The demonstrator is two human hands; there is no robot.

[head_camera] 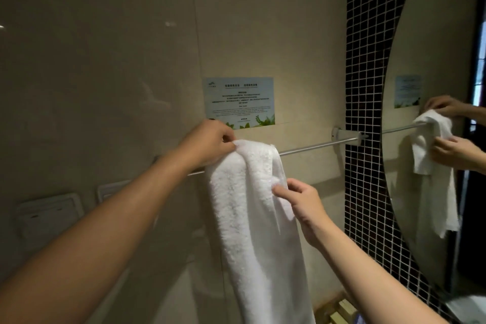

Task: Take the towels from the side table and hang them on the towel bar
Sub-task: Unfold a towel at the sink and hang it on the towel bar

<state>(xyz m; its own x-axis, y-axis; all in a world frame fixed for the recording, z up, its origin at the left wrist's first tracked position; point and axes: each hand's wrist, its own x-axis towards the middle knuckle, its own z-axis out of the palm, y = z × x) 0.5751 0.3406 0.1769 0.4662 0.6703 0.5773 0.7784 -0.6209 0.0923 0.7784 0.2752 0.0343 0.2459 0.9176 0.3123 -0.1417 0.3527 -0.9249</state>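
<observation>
The risk is uneven drape: if more weight hangs on the near side, the fluffy white terry towel (252, 208) could slide off the thin silver metal towel bar (315, 148) once released. It hangs over the bar at frame centre. The left hand (210, 143) pinches its top fold; the right hand (302, 201) grips its right edge lower down.

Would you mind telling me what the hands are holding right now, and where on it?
Both hold the white towel: the left hand pinches its top fold over the towel bar, the right hand its right edge lower down.
</observation>
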